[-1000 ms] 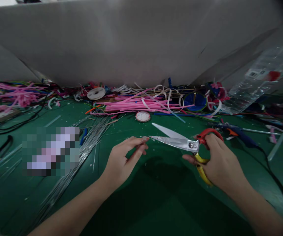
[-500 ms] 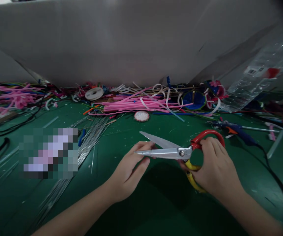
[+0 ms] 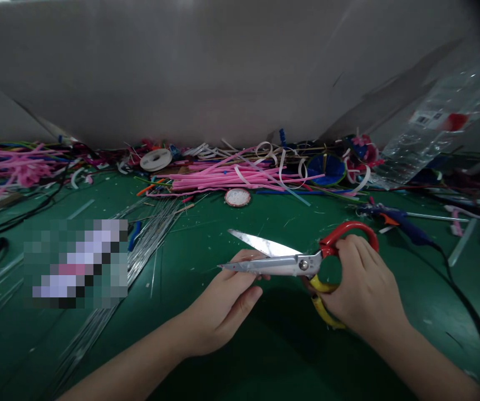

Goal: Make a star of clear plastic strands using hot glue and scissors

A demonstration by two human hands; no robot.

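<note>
My right hand (image 3: pixel 365 284) grips the red and yellow handles of a large pair of scissors (image 3: pixel 277 266). The blades are parted and point left, with the upper one catching the light. My left hand (image 3: pixel 227 306) is at the blades, its fingers partly hidden behind the lower one. The thumb stretches out below, apart from the fingers, and I see nothing held between them. Whether the fingers touch the metal I cannot tell. Below both hands is the green tabletop (image 3: pixel 273 356).
Pink stems (image 3: pixel 223 177) lie in a heap along the back wall. A small round white piece (image 3: pixel 237 197) sits before them. Thin clear strands (image 3: pixel 150 239) spread at left beside a blurred-out object (image 3: pixel 79 262). At right are a blue glue gun (image 3: pixel 402 223) and clear plastic packaging (image 3: pixel 427 133).
The scissors have shifted slightly left and down in my right hand. My left hand has dropped a little, and its thumb now shows more clearly below the blades. The view has turned slightly.
</note>
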